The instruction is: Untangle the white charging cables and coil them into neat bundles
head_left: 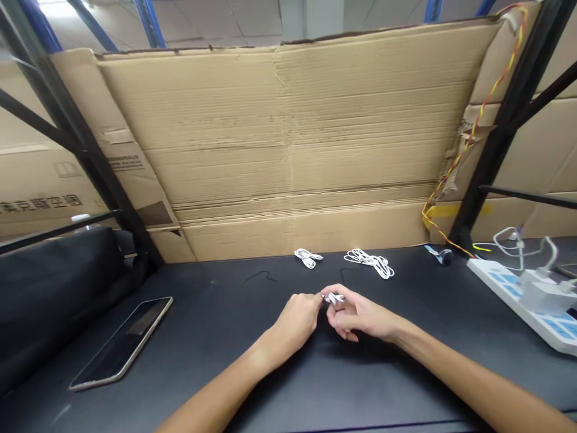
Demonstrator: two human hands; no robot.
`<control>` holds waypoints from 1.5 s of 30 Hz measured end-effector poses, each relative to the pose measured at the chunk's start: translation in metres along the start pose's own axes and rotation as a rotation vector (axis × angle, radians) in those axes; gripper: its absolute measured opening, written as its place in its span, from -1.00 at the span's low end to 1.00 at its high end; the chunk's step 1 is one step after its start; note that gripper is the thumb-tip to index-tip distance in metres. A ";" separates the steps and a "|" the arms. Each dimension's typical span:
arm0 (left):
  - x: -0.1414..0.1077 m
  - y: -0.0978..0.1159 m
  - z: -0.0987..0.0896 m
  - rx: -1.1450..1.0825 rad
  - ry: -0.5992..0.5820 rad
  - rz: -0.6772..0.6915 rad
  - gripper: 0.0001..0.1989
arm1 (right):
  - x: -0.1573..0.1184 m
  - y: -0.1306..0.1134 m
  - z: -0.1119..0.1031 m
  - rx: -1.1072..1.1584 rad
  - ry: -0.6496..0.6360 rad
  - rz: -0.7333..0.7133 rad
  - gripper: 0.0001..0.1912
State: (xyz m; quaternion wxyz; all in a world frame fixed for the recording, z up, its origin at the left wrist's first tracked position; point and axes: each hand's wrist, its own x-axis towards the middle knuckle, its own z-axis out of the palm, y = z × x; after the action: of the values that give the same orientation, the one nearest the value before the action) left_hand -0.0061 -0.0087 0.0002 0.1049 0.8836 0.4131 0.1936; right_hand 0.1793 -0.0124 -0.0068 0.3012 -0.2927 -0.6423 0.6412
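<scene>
Both arms (216,391) angle inward, left hand (294,323) and right hand (360,316) pinching white cable (334,298) in closed grip.

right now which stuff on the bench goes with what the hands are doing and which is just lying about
With the work: small white cable bundle, pinched by left hand and right hand; two white cable coils just beyond.

Lying about: phone; power strip; red-and-yellow wire; black padded roll.
</scene>
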 end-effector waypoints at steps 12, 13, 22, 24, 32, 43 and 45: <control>0.002 0.019 -0.016 -0.468 0.053 0.010 -0.64 | 0.008 0.004 -0.010 -0.296 0.226 -0.136 -0.51; 0.004 0.015 -0.015 -0.449 0.098 -0.015 -0.64 | 0.007 0.005 -0.009 -0.281 0.150 -0.095 -0.40; 0.001 0.015 -0.007 -0.348 -0.051 0.138 -0.69 | 0.004 -0.004 -0.010 -0.170 0.151 -0.113 -0.47; 0.002 0.017 -0.009 -0.358 -0.003 0.078 -0.68 | 0.003 -0.003 -0.013 -0.301 0.139 -0.111 -0.39; 0.005 -0.003 -0.001 -0.267 0.053 0.054 -0.72 | -0.002 -0.008 -0.009 -0.202 0.053 -0.134 -0.43; -0.001 0.014 -0.015 -0.358 -0.100 0.110 -0.69 | 0.001 0.004 -0.021 -0.564 0.128 -0.208 -0.50; -0.001 0.012 -0.011 -0.344 -0.091 0.136 -0.69 | 0.000 0.003 -0.021 -0.442 0.013 -0.179 -0.40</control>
State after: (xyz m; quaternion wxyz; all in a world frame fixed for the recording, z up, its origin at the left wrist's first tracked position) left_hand -0.0033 -0.0165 0.0145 0.2595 0.8865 0.3079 0.2279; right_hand 0.1954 0.0015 -0.0098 0.2896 -0.2976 -0.7884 0.4538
